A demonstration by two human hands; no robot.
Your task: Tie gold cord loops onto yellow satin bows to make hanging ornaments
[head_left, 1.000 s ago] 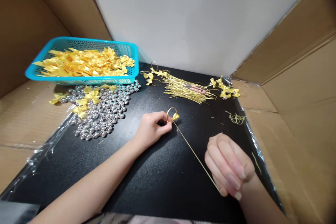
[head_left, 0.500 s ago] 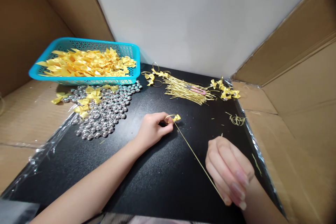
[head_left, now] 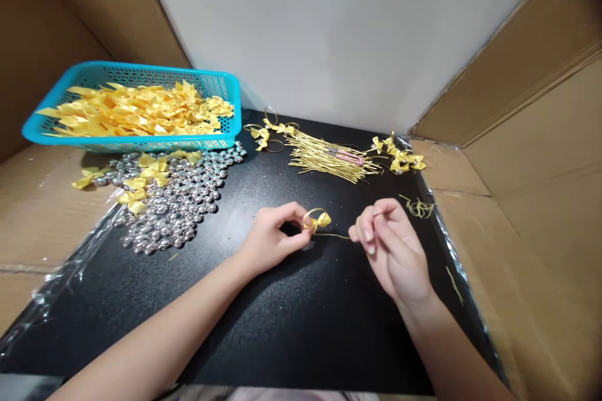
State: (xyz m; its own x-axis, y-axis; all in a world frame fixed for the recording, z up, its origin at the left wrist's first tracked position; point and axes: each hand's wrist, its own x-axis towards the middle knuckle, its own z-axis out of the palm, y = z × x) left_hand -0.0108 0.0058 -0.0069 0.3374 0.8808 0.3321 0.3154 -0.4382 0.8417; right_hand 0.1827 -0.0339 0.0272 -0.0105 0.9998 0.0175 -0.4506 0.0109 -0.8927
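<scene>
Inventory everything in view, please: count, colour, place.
Bow in hand: one, yellow, with gold loop, at left fingertips
Cord: one, gold, between the hands
Basket: one, turquoise, back left
Bows: many, yellow, in basket
Loose bows: several, yellow, among beads
Beads: many, silver, before basket
Cord bundle: one, gold, back middle
Cutter: one, pink and grey, on bundle
Looped bows: two groups, yellow, either side of bundle
Scraps: several, yellowish, right side
Table: one, black, beneath
Cardboard: several panels, brown, both sides
Board: one, white, behind
Hands: two, left and right, centre
</scene>
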